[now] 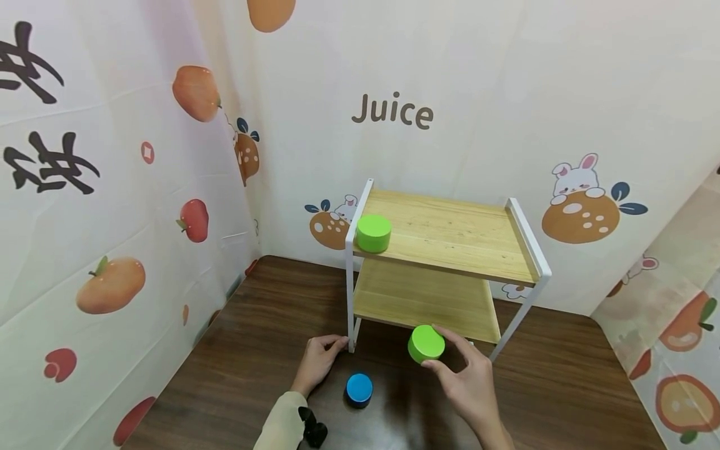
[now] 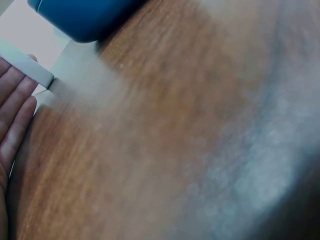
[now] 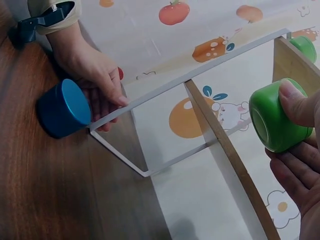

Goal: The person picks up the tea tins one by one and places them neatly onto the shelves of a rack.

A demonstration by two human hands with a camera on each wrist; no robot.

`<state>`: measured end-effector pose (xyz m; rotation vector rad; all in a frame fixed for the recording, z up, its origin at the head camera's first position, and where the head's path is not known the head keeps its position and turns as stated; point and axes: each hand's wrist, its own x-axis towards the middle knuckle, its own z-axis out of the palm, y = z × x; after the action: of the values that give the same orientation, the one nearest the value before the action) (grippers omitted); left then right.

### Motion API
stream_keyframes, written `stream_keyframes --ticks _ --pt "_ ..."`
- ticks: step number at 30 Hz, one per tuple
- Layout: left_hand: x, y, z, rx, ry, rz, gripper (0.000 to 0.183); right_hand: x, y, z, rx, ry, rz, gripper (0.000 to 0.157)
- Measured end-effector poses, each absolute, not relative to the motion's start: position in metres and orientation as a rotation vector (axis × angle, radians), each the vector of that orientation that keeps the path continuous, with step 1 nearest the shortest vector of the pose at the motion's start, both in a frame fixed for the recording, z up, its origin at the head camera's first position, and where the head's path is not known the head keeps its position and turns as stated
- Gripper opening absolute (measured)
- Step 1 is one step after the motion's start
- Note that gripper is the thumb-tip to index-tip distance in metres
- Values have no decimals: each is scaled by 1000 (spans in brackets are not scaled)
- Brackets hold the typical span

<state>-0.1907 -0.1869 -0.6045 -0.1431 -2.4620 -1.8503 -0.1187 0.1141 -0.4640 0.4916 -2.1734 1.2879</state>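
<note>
A small two-tier shelf (image 1: 444, 231) with wooden boards and a white frame stands on the table. At its front left foot, my left hand (image 1: 320, 359) pinches the white leg (image 3: 107, 118), thumb in front and fingers behind. My right hand (image 1: 469, 381) holds a green round tin (image 1: 426, 344) between thumb and fingers, in front of the lower board (image 1: 424, 297). In the right wrist view this green tin hangs off the table, tipped sideways to the camera. A second green tin (image 1: 374, 234) sits on the top board's front left corner.
A blue round tin (image 1: 359, 390) stands on the dark wooden table (image 1: 270, 312) between my two hands. Printed curtains (image 1: 478, 94) with fruit and rabbit pictures enclose the table at the back and sides. A black strap (image 3: 47, 20) circles the left wrist.
</note>
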Motion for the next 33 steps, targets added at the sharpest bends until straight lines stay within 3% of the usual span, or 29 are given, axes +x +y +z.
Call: stream_keyframes --ticks 33 --pt "-192 -187 -606 -148 -2478 -1847 26 -131 117 -434 552 -2177 1289 69"
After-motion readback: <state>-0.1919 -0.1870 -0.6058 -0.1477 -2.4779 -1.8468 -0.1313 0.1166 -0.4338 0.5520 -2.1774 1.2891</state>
